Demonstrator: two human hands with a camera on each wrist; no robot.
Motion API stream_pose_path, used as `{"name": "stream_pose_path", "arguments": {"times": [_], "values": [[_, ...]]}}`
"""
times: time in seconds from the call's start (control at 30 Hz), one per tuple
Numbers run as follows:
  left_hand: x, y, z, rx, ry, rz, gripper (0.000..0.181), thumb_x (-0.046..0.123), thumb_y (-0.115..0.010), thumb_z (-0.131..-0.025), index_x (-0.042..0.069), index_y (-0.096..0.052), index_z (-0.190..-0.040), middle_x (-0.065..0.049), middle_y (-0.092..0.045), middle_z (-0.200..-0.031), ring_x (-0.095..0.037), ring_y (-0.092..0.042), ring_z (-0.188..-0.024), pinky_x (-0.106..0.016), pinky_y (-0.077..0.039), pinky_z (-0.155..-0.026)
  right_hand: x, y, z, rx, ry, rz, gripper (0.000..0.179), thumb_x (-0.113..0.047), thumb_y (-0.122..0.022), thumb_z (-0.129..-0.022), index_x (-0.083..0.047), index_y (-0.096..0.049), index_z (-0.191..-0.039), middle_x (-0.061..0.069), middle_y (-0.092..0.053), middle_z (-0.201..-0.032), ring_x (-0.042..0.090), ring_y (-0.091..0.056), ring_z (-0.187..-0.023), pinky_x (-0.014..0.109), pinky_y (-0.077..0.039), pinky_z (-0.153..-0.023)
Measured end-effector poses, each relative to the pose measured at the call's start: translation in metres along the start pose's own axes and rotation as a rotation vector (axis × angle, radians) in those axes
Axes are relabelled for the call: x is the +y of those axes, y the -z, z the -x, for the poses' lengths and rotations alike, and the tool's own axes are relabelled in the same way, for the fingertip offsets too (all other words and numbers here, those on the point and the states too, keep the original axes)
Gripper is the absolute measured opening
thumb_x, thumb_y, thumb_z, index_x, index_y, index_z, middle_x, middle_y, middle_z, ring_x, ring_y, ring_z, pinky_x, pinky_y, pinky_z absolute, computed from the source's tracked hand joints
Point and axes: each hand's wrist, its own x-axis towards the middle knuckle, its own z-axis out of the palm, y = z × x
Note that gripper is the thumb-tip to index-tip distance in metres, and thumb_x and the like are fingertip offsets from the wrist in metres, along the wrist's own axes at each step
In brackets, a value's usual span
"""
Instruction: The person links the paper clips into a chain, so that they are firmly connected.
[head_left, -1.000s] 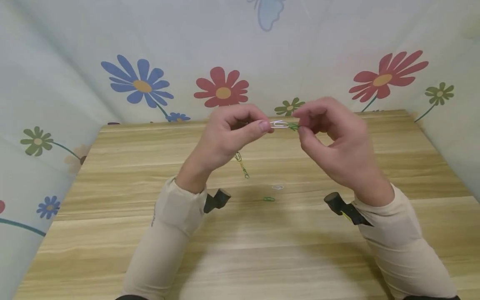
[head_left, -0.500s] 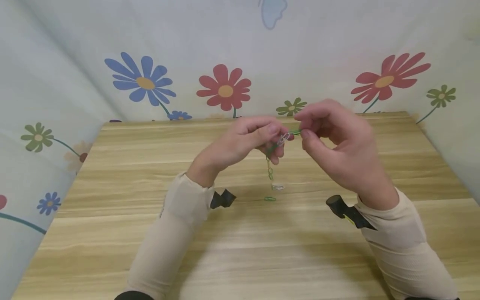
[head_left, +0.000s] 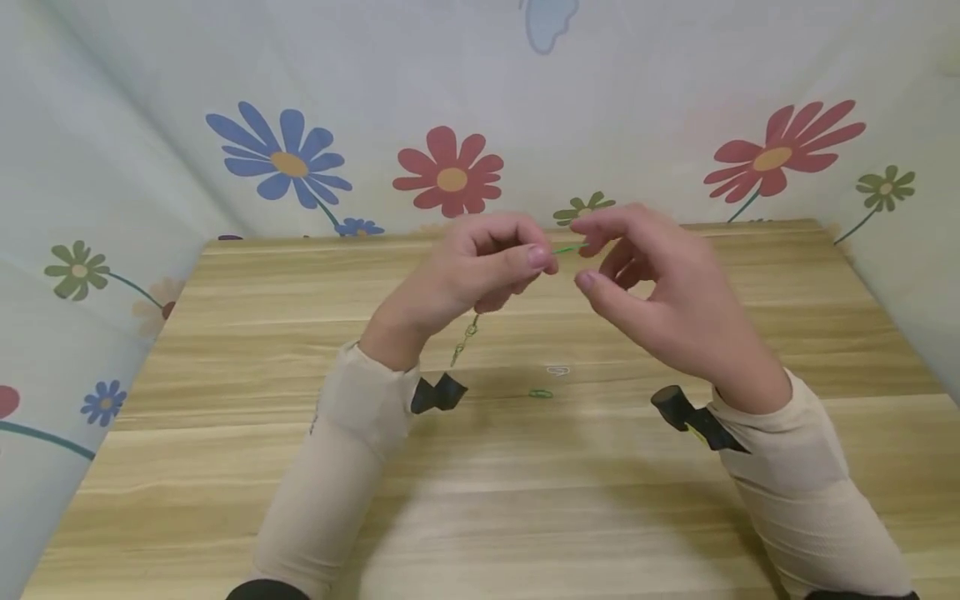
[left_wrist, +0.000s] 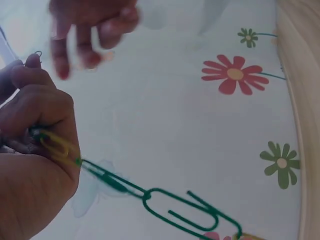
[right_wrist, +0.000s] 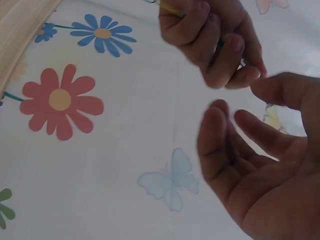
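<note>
My left hand pinches a green paper clip between thumb and forefinger, its end sticking out to the right. A paper clip chain in green and yellow runs out of that hand's curled fingers and dangles below it; part of it is hidden inside the hand. My right hand is beside the clip's free end, thumb and forefinger spread apart with nothing gripped between them. In the right wrist view the left fingers are curled around the chain.
On the wooden table lie a loose white paper clip and a loose green paper clip, below and between the hands. Behind the table's far edge stands a pale wall cloth printed with flowers.
The left hand has drawn the white clip into its grasp and now pinches the green clip. The right thumb and forefinger have parted from that clip. The chain swings further left.
</note>
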Motion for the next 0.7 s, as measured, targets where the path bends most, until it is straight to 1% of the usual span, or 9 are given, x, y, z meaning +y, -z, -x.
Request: {"name": "stream_pose_path", "arguments": {"times": [0.07, 0.13, 0.23, 0.3, 0.37, 0.4, 0.5, 0.6, 0.7], "values": [[0.002, 0.005, 0.002, 0.035, -0.024, -0.001, 0.014, 0.011, -0.058, -0.097, 0.001, -0.067, -0.096, -0.007, -0.039, -0.062, -0.018, -0.026, -0.045, -0.029, -0.02, -0.041, 0.004, -0.001, -0.002, -0.135, -0.078, 0.1, 0.034, -0.006, -0.071, -0.092, -0.005, -0.065, -0.125, 0.0, -0.065, -0.097, 0.009, -0.06, -0.075, 0.027, -0.052, -0.068], [0.003, 0.01, 0.004, 0.067, -0.052, 0.005, 0.014, 0.009, -0.057, -0.097, 0.001, -0.068, -0.097, -0.006, -0.038, -0.062, -0.016, -0.023, -0.044, -0.028, -0.017, -0.041, 0.01, -0.006, -0.003, -0.3, -0.124, 0.178, 0.028, -0.013, -0.069, -0.095, -0.007, -0.066, -0.123, -0.002, -0.065, -0.092, 0.009, -0.059, -0.074, 0.031, -0.051, -0.067], [0.004, 0.017, 0.007, 0.109, -0.087, 0.006, 0.015, 0.007, -0.056, -0.096, 0.003, -0.07, -0.097, -0.005, -0.036, -0.06, -0.015, -0.021, -0.044, -0.027, -0.016, -0.041, 0.022, -0.02, 0.001, -0.546, -0.146, 0.245, 0.019, -0.015, -0.067, -0.097, -0.008, -0.068, -0.115, -0.003, -0.066, -0.091, 0.01, -0.059, -0.074, 0.034, -0.051, -0.069], [0.006, 0.021, 0.01, 0.137, -0.097, 0.012, 0.016, 0.006, -0.056, -0.095, 0.006, -0.072, -0.096, -0.005, -0.034, -0.059, -0.015, -0.02, -0.044, -0.026, -0.015, -0.041, 0.032, -0.035, 0.009, -0.672, -0.14, 0.274, 0.012, -0.014, -0.067, -0.096, -0.008, -0.07, -0.107, -0.003, -0.066, -0.09, 0.01, -0.058, -0.073, 0.034, -0.051, -0.07], [0.007, 0.024, 0.012, 0.163, -0.101, 0.017, 0.017, 0.005, -0.057, -0.095, 0.009, -0.073, -0.096, -0.004, -0.033, -0.057, -0.014, -0.019, -0.044, -0.026, -0.014, -0.041, 0.042, -0.05, 0.02, -0.772, -0.153, 0.271, 0.005, -0.011, -0.066, -0.095, -0.01, -0.069, -0.099, -0.004, -0.064, -0.086, 0.009, -0.056, -0.071, 0.032, -0.05, -0.07], [0.008, 0.025, 0.012, 0.173, -0.103, 0.021, 0.017, 0.005, -0.057, -0.094, 0.01, -0.073, -0.096, -0.004, -0.033, -0.057, -0.014, -0.018, -0.045, -0.025, -0.013, -0.041, 0.047, -0.058, 0.025, -0.808, -0.151, 0.276, 0.002, -0.01, -0.066, -0.094, -0.011, -0.068, -0.093, -0.005, -0.062, -0.083, 0.009, -0.053, -0.069, 0.031, -0.049, -0.068], [0.011, 0.026, 0.013, 0.187, -0.111, 0.023, 0.018, 0.005, -0.058, -0.093, 0.012, -0.074, -0.095, -0.005, -0.034, -0.057, -0.014, -0.018, -0.045, -0.025, -0.013, -0.042, 0.061, -0.077, 0.036, -0.863, -0.164, 0.296, 0.015, -0.008, -0.066, -0.092, -0.014, -0.058, -0.081, -0.006, -0.048, -0.071, 0.01, -0.044, -0.065, 0.03, -0.042, -0.064], [0.013, 0.025, 0.012, 0.175, -0.113, 0.024, 0.019, 0.003, -0.058, -0.094, 0.011, -0.075, -0.095, -0.005, -0.034, -0.057, -0.015, -0.018, -0.046, -0.025, -0.013, -0.042, 0.071, -0.09, 0.043, -0.86, -0.162, 0.32, 0.025, -0.008, -0.069, -0.091, -0.015, -0.049, -0.078, -0.005, -0.04, -0.068, 0.012, -0.04, -0.064, 0.031, -0.037, -0.062], [0.014, 0.022, 0.01, 0.167, -0.11, 0.017, 0.018, 0.002, -0.057, -0.094, 0.009, -0.074, -0.095, -0.006, -0.035, -0.058, -0.015, -0.018, -0.046, -0.025, -0.014, -0.043, 0.075, -0.095, 0.045, -0.836, -0.148, 0.324, 0.026, -0.005, -0.069, -0.09, -0.014, -0.048, -0.077, -0.005, -0.04, -0.067, 0.013, -0.041, -0.063, 0.031, -0.038, -0.061]]}}
